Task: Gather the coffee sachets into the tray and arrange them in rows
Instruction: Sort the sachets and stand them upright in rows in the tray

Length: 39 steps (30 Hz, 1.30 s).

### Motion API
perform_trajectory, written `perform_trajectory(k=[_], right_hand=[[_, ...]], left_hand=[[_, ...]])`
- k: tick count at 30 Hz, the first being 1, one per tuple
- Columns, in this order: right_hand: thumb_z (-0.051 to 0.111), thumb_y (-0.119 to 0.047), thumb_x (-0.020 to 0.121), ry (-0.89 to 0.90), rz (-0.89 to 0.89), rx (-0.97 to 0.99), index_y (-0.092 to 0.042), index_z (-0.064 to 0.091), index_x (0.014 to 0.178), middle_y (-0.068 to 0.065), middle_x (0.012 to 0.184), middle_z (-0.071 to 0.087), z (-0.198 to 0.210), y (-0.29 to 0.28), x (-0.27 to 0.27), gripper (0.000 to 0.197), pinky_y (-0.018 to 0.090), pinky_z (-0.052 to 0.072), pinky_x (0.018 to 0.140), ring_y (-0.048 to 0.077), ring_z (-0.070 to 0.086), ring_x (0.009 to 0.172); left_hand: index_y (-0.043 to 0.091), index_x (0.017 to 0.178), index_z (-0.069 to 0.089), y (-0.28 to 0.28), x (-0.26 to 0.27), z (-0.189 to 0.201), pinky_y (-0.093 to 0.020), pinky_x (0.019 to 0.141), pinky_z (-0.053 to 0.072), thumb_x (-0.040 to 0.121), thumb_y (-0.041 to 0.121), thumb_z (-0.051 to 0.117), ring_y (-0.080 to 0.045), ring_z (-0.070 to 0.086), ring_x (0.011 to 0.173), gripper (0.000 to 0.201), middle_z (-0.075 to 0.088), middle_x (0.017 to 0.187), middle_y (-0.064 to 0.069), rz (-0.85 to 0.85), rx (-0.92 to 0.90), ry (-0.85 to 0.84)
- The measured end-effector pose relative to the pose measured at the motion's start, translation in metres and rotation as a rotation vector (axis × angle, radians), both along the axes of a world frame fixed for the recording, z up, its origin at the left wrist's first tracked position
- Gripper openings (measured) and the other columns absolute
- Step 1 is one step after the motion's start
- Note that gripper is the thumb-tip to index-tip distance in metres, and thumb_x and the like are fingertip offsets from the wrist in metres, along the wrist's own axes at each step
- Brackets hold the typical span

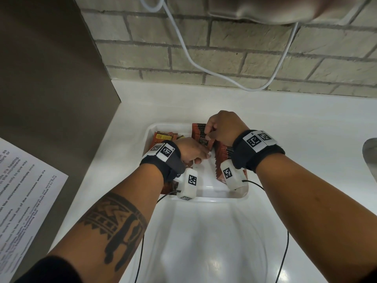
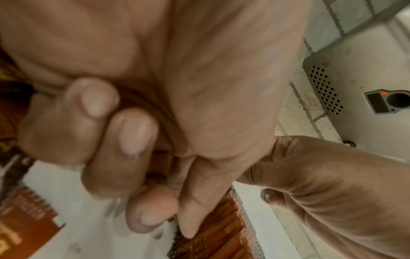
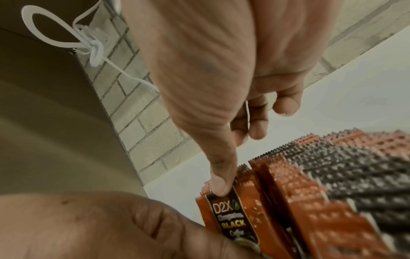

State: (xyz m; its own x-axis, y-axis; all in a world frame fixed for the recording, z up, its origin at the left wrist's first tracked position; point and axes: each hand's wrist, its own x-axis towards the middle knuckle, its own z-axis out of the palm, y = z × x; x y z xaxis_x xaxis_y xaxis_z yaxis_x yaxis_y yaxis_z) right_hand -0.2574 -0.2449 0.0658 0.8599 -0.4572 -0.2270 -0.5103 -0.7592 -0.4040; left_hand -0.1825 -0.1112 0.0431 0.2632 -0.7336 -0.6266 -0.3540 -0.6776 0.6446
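White rectangular plastic tray (image 1: 152, 127) w/ upright row of orange foil serrated-edge coffee sachets (image 1: 221, 153); right hand (image 1: 224, 127) fingers pinching front sachet, left hand (image 1: 191, 150) fingers curled on sachets.

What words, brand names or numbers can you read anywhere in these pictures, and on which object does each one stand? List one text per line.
"D2X": top of the label on the front coffee sachet in the tray.
"BLACK": yellow letters on the same sachet.
"Coffee": script below it.
A line between "D2X" and "BLACK": too blurred to read.
Yellow label on the sachets at the tray's far left: too small.
Printed notice: only scattered words such as "microwave" legible.
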Motion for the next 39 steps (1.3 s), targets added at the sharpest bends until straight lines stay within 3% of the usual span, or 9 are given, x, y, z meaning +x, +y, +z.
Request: perform_trajectory(k=[3,6,11,16,21,27,29,33,39], right_hand=[[0.078,-0.018,0.079,-0.017,-0.013,0.015,-0.034,0.067,0.069,-0.018,0.076,0.058,0.002,-0.001,-0.002,0.021,0.024,0.041,0.065,0.011,0.059,0.084],[0.075,-0.018,0.081,-0.037,-0.043,0.031,-0.031,0.069,0.074,-0.017,0.077,0.059,0.005,0.0,-0.003,0.016,0.025,0.043,0.068,0.012,0.061,0.085],[0.063,-0.02,0.088,-0.096,-0.074,-0.013,-0.026,0.072,0.081,-0.01,0.088,0.067,0.021,0.011,-0.009,0.013,0.023,0.044,0.067,0.012,0.062,0.086],[0.057,-0.031,0.093,0.105,0.07,-0.045,-0.012,0.075,0.092,0.002,0.091,0.071,0.027,0.051,-0.019,0.026,0.027,0.049,0.068,0.018,0.064,0.081],[0.059,-0.039,0.096,0.325,0.174,-0.009,-0.008,0.063,0.093,0.006,0.101,0.061,0.001,0.097,-0.015,0.031,0.03,0.044,0.073,0.021,0.057,0.09],[0.072,-0.035,0.087,0.426,0.04,0.05,-0.007,0.049,0.135,0.014,0.131,0.052,-0.019,0.126,-0.006,0.061,0.04,0.051,0.098,0.03,0.056,0.117],[0.075,-0.032,0.083,0.433,0.006,0.066,-0.007,0.046,0.137,0.014,0.13,0.052,-0.021,0.129,-0.003,0.066,0.043,0.052,0.097,0.032,0.057,0.115],[0.074,-0.027,0.086,0.425,0.038,0.104,-0.007,0.062,0.12,0.006,0.094,0.06,-0.021,0.13,0.001,0.041,0.033,0.054,0.083,0.025,0.058,0.089],[0.067,-0.036,0.093,0.442,0.069,0.15,-0.005,0.061,0.126,0.012,0.118,0.064,-0.02,0.126,0.0,0.045,0.032,0.046,0.084,0.028,0.06,0.106]], left_hand=[[0.01,0.139,0.057,-0.001,0.003,0.002,-0.012,0.039,0.033,0.103,0.025,0.054,-0.014,0.043,0.055,0.039,0.059,0.089,-0.007,0.009,0.021,-0.009],[0.006,0.122,0.067,0.001,0.004,0.001,-0.015,0.039,0.035,0.1,0.031,0.058,-0.012,0.043,0.045,0.034,0.058,0.075,-0.002,0.002,0.085,-0.078],[0.003,0.105,0.074,0.015,0.016,0.022,-0.026,0.061,0.046,0.093,0.017,0.06,-0.022,0.058,0.066,0.024,0.073,0.09,-0.01,-0.081,0.102,-0.325],[0.012,0.1,0.077,0.042,0.033,0.037,-0.039,0.089,0.055,0.093,0.015,0.054,-0.024,0.066,0.096,0.025,0.074,0.103,-0.005,-0.112,0.05,-0.534],[0.025,0.109,0.077,0.059,0.031,0.032,-0.028,0.085,0.046,0.092,0.013,0.06,-0.016,0.06,0.099,0.027,0.07,0.113,0.006,-0.232,0.044,-0.545],[0.023,0.11,0.077,0.067,0.027,0.033,-0.027,0.09,0.048,0.093,0.007,0.057,-0.015,0.06,0.103,0.03,0.068,0.115,0.006,-0.14,-0.041,-0.533],[0.022,0.11,0.076,0.068,0.028,0.033,-0.03,0.093,0.049,0.092,0.006,0.055,-0.017,0.06,0.106,0.032,0.068,0.118,0.004,-0.135,-0.041,-0.536],[0.026,0.111,0.077,0.071,0.03,0.032,-0.027,0.091,0.049,0.093,0.007,0.055,-0.016,0.061,0.107,0.034,0.069,0.121,0.006,-0.131,-0.041,-0.507],[0.029,0.121,0.072,0.075,0.032,0.027,-0.026,0.092,0.049,0.097,0.009,0.057,-0.015,0.061,0.107,0.035,0.068,0.124,0.005,-0.147,-0.039,-0.469]])
